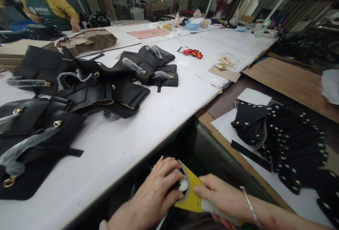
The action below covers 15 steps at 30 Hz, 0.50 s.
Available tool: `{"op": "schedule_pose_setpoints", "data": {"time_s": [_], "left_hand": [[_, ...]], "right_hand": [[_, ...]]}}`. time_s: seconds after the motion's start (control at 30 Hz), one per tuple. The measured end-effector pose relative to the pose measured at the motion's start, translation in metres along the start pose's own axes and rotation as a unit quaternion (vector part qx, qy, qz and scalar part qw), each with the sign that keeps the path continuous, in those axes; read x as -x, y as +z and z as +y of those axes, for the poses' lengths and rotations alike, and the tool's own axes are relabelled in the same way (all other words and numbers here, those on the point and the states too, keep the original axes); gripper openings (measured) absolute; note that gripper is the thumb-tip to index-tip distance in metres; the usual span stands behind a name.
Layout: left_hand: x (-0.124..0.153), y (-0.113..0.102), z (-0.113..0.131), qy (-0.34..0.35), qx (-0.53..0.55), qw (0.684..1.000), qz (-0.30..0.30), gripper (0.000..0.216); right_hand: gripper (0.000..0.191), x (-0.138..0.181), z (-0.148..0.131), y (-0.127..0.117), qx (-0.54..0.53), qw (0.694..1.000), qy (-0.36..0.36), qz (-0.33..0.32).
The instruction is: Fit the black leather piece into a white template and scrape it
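Near the bottom centre, my left hand (156, 189) curls its fingers round a small black piece with a whitish part (183, 184). My right hand (221, 195) grips a flat yellow piece (194, 184) with a curved greyish edge, thumb on top. That curved edge lies right against the whitish part by my left fingertips. What the yellow piece is exactly, I cannot make out. Both hands are held low, in front of the white table's near edge. The undersides of both held things are hidden.
Black leather bag parts (79, 90) with plastic-wrapped handles lie on the white table (148, 131). Black pieces with white dots (286, 134) are stacked on a board to the right. Across the table stands a person in a green apron (43, 11), beside cardboard stacks (90, 41).
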State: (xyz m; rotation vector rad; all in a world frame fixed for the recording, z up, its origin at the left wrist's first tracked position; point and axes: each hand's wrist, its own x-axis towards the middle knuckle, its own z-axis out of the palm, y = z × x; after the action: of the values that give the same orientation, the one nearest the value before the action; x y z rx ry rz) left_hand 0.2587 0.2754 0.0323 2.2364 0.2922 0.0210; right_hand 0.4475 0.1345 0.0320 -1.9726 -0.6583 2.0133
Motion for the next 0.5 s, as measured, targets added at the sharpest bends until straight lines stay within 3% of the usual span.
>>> {"op": "schedule_pose_setpoints", "data": {"time_s": [0.5], "left_hand": [[-0.0016,0.0000,-0.0031,-0.015,0.070,0.997,0.008,0.035]], "right_hand": [[0.022,-0.0025,0.0003,0.0037,-0.002,1.000,-0.007,0.005]]}}
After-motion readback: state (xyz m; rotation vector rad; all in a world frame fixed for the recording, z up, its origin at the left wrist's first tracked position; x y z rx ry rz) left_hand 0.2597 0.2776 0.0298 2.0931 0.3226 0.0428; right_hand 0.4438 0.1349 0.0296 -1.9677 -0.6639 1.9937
